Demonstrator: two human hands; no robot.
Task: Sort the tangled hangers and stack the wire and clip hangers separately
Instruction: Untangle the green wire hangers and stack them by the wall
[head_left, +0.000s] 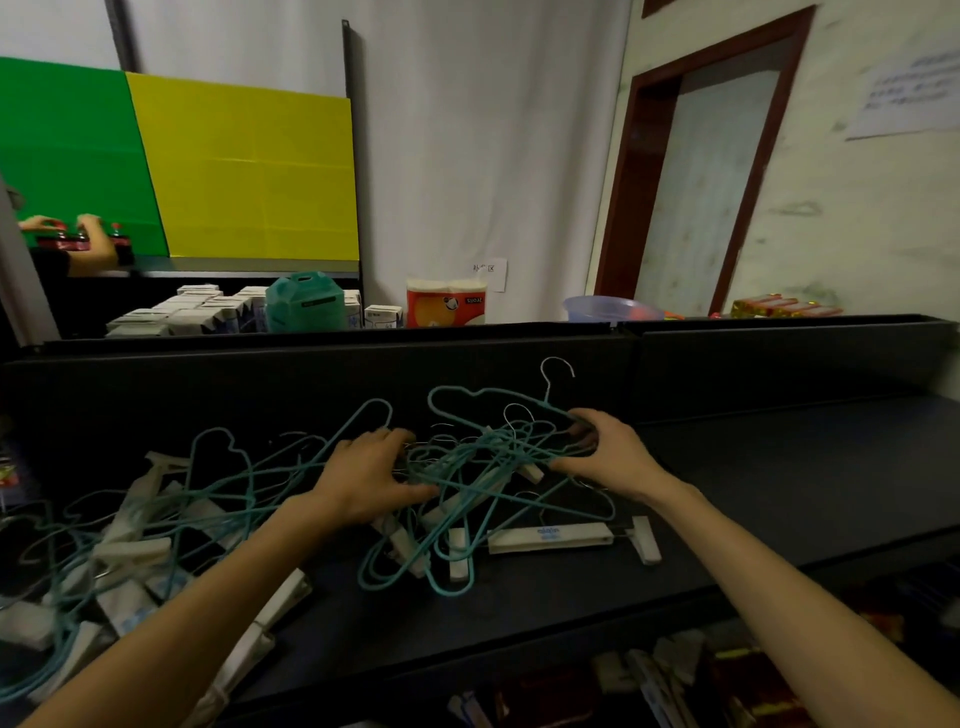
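Snagging is the main hazard: left hand (371, 480) and right hand (605, 457), fingers curled into the wires, grip the hanger tangle (483, 467) on the dark shelf (779, 467); pulling apart may drag interlocked clip hangers (550, 538) off.

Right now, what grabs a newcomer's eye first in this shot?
The teal tangle of wire hangers mid-shelf, with the left hand and right hand gripping it from either side. Then the bright yellow panel and green panel on the back wall, upper left.
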